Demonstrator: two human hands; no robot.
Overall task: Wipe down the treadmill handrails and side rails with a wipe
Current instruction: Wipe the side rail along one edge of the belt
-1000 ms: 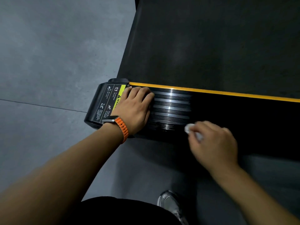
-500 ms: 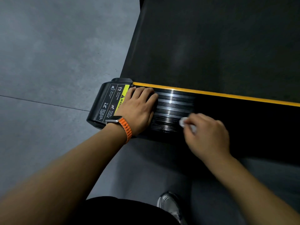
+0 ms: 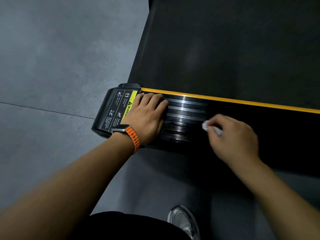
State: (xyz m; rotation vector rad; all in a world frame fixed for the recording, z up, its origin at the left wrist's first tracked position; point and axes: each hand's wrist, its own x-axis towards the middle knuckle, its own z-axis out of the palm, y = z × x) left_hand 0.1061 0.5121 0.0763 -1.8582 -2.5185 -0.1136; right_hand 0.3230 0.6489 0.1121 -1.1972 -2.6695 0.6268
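Grips a small crumpled white wipe (image 3: 206, 126) in the curled right hand (image 3: 233, 139), against the ribbed glossy black side rail (image 3: 185, 115) near its floor-side edge. Rests the left hand (image 3: 147, 116), fingers flat and together, orange-strapped watch (image 3: 128, 134) at the wrist, on the rail's end, partly over the yellow-and-black warning label (image 3: 128, 104). Past the rail's far edge, lined by a thin yellow stripe (image 3: 225, 100), the dark treadmill belt (image 3: 225, 49); leftward and on the near side, open grey floor (image 3: 52, 66).
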